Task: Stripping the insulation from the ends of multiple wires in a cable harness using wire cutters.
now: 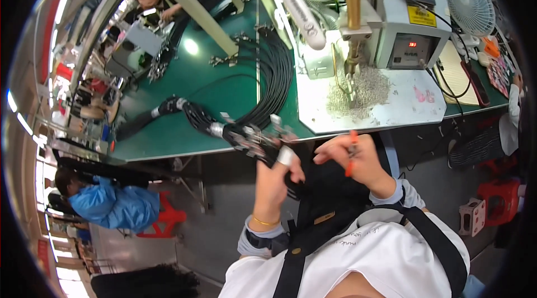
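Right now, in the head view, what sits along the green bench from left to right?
Bundle of black cables with metal connectors → white handheld tool on a hose → brass-tipped press machine → grey control box → white desk fan.

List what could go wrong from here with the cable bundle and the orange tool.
1. The left hand grips the black cable bundle at the bench edge; the bundle could slide off.
2. The orange-handled tool in the right hand sits close to the left fingers; a slip might nick them.

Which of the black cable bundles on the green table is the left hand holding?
The left hand holds the bundle with metal connectors at the table's near edge; the curved bundle lies untouched farther back.
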`<state>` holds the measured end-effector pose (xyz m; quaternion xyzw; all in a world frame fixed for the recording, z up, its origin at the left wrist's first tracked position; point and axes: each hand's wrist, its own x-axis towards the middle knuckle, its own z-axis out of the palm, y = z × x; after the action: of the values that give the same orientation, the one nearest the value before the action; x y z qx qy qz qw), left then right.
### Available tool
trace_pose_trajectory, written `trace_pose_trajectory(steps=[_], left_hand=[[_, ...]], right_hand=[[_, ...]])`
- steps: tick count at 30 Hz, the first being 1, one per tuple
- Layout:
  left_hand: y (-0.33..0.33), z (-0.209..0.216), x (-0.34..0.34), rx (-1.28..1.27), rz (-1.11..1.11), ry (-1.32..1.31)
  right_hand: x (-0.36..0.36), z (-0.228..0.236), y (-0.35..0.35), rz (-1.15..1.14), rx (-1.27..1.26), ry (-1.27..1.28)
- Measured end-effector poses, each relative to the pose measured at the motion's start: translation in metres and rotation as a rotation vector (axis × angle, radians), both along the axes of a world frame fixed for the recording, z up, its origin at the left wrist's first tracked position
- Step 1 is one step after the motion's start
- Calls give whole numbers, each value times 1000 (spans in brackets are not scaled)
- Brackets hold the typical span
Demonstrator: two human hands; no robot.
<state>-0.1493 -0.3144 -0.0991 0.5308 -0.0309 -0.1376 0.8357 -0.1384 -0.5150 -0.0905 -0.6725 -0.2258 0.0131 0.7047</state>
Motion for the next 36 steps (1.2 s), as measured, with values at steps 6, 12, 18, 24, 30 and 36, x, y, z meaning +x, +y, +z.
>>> trace_pose_trajectory(steps=[6, 12, 18, 24, 30, 36], left_hand=[[-46, -24, -29, 283, -144, 23], [-52, -33, -34, 366, -197, 63], [-26, -61, -56, 753, -257, -10], [1, -98, -52, 240, -127, 361], [-23, -82, -33, 718, -304, -256], [-80, -47, -10, 284, 49, 101]], right_hand=[[-10, 38, -14, -252, -419, -516], [-5, 26, -23, 43, -540, -556], [-20, -15, -17, 271, -679, -519], [-16, -32, 4, -7, -696, -714], [-10, -41, -1, 186, -816, -448], [-10, -24, -27, -410, -101, -458]])
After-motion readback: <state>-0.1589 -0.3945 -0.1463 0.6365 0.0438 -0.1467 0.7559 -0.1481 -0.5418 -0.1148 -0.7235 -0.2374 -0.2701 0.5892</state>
